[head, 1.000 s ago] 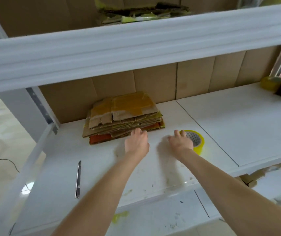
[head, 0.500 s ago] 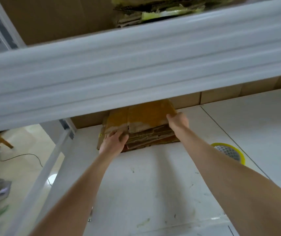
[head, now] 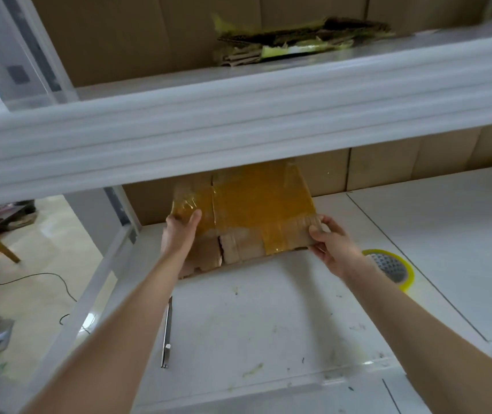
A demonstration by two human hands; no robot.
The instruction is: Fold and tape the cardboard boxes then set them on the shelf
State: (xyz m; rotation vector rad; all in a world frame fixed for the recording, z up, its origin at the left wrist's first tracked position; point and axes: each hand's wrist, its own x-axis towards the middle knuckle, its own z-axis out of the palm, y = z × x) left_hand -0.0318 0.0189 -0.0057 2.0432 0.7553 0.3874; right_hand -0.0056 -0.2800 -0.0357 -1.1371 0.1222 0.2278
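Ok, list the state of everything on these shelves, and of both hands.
flattened cardboard box, tilted up, held at both sides
left hand, grips box's left edge
right hand, pinches box's right corner
tape roll, lying flat on shelf
knife, lying flat, untouched
upper cardboard pile, flat on upper shelf

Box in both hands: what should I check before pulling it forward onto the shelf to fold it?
1. Left hand grips the box at its left edge: ok.
2. Right hand pinches its right corner: ok.
3. Landing spot on the shelf free: ok; knife lies to the left, tape roll to the right.
4. Box top clear of the upper beam: cannot tell, hidden behind it.
5. Box sound: not ok; front flap torn, yellow tape across its face.
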